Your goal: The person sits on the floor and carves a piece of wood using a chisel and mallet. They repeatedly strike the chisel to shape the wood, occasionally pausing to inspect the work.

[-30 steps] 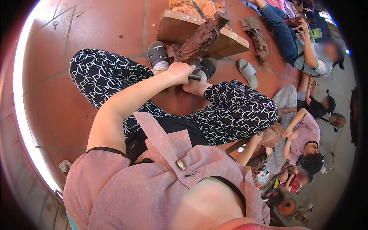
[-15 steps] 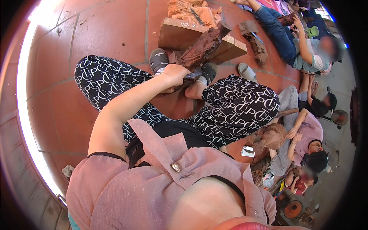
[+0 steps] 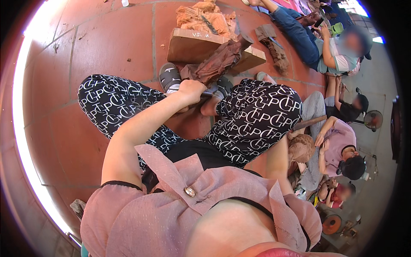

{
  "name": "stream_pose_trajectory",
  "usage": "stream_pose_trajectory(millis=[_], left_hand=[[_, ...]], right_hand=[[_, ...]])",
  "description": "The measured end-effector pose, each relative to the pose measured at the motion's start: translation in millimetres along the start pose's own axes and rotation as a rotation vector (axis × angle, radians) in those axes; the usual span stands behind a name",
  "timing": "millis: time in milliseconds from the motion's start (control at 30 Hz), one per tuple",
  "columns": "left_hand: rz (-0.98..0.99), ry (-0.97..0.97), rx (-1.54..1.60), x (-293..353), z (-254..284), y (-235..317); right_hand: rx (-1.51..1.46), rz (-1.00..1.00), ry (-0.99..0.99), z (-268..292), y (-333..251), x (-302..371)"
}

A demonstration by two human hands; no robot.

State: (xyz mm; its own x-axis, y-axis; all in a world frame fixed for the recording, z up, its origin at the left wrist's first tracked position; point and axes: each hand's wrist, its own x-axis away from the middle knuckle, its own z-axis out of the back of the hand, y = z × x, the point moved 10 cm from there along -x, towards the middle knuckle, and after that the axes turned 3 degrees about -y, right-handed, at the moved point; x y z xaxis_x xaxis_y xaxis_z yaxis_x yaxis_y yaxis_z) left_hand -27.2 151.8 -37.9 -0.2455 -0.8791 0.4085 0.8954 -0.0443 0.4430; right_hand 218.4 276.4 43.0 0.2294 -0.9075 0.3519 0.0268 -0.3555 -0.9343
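Note:
My left hand (image 3: 192,91) is closed in front of my feet, with a dark object (image 3: 208,91) at its fingers; what kind of thing it is I cannot make out. Just beyond the hand, a dark brown wood carving (image 3: 220,60) lies tilted, its upper end resting against a pale wooden block (image 3: 188,45). The carving's lower end sits close to my sandals. My right forearm (image 3: 278,160) reaches down beside my right thigh. The right hand itself is hidden behind the leg.
An orange-toned wood carving (image 3: 205,18) stands behind the block. Another long carved piece (image 3: 274,49) lies on the tiled floor (image 3: 111,47) to the right. A brown carving (image 3: 301,147) is beside my right knee. Several people sit along the right, near a fan (image 3: 373,121).
My right arm has come into view beside my right thigh. My left hand stays closed near the carving. The whole view has shifted slightly, and my right knee sits closer in.

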Motion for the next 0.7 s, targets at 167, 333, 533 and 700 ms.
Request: stream_pose_trajectory(millis=[167, 333, 533, 700], left_hand=[[-0.01, -0.011, -0.038, 3.6, 6.8, 15.8], [-0.003, 0.049, -0.054, 6.4, 10.1, 32.1], [0.043, 0.113, -0.088, 43.6, 80.7, 21.4], [-0.022, 0.476, -0.08, 142.5, 200.7, 7.5]], right_hand=[[0.538, 0.089, -0.44, -92.6, -107.7, -39.1], [1.228, 0.467, -0.785, -169.3, -133.9, -49.2], [1.507, 0.568, -0.953, -213.2, -147.1, -40.2], [1.468, 0.013, -0.96, -221.3, -119.8, -30.7]])
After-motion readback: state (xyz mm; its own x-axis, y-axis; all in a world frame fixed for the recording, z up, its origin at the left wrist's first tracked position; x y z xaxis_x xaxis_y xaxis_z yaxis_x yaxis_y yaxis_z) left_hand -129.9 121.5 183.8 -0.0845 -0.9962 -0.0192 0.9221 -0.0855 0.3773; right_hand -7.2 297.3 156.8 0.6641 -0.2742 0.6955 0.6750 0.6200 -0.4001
